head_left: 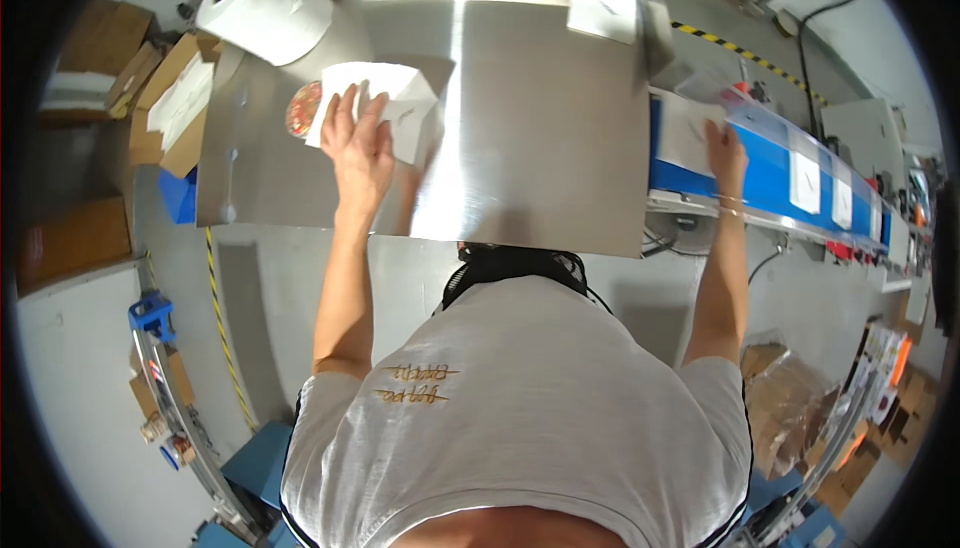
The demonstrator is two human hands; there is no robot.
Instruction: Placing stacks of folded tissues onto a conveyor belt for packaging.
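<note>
My left hand (360, 146) lies with its fingers stretched apart on top of some flat white packets (410, 108) on the steel table. A round red-and-gold patterned item (303, 110) shows at their left edge, partly covered. Over on the right, my right hand (728, 158) is closed on the edge of a flat white packet (688, 132), which is at the near end of a blue conveyor belt (765, 163). The right fingers are slightly blurred. Farther along the belt lie more white packets (804, 183), spaced apart.
A large white roll (285, 13) stands at the table's far left. One white packet (601, 12) lies at the far right corner of the steel table (545, 118). An open cardboard box (180, 103) is left of the table. A clear guard (780, 118) runs along the conveyor.
</note>
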